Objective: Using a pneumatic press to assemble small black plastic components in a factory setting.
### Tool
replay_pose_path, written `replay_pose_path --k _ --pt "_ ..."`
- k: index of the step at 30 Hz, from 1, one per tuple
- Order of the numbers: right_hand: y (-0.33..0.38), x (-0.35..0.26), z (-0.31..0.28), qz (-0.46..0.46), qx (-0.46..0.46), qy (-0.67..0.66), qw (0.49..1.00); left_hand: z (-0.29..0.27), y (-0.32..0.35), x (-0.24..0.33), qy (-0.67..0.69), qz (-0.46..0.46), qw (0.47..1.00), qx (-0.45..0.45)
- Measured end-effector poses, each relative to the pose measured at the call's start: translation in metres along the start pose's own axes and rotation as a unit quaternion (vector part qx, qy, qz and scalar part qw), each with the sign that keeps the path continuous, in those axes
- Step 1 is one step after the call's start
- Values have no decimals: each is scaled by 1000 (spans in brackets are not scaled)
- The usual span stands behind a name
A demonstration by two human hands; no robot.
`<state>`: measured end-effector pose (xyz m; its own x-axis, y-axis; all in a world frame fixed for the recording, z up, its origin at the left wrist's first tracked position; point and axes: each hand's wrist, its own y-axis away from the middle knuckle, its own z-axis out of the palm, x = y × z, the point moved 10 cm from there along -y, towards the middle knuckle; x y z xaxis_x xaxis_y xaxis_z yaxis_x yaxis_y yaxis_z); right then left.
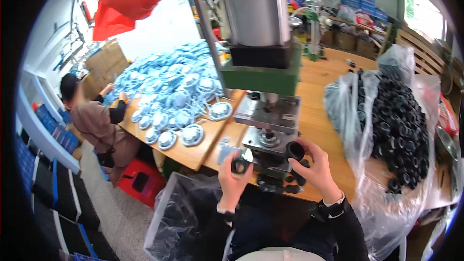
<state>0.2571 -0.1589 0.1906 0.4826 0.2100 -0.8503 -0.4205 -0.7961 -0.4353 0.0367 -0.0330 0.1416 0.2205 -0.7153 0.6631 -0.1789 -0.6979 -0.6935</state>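
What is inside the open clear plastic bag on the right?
Black ring-shaped parts lie heaped in the clear plastic bag; what is beneath the top layer cannot be seen.

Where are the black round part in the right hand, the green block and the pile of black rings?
Black round part (295, 151): head view, round end.
Green block (258, 80): head view, front face.
Pile of black rings (398, 128): head view, its middle.

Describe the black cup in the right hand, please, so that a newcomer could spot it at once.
Follow the tall press in the middle down to its lower plate. By the plate's right end, the right hand holds the black cup. Its dark, hollow mouth sets it apart from the pale-centred piece in the left hand.
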Motion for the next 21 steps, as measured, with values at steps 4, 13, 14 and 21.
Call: replay_pose_path --k 4,13,14,21 --pt "-21 -15 46 -98 1 134 986 -71 96 -102 -74 -219 970 -72" --pt "-70 -6 65 -40 -42 158 986 -123 229 -255 -236 -372 888 -132" --pt "-70 -9 65 -45 -43 156 986 -108 204 -241 -183 -309 927 -106" --pt "-51 -9 67 -34 -14 125 991 -35 35 -150 -206 -119 971 25"
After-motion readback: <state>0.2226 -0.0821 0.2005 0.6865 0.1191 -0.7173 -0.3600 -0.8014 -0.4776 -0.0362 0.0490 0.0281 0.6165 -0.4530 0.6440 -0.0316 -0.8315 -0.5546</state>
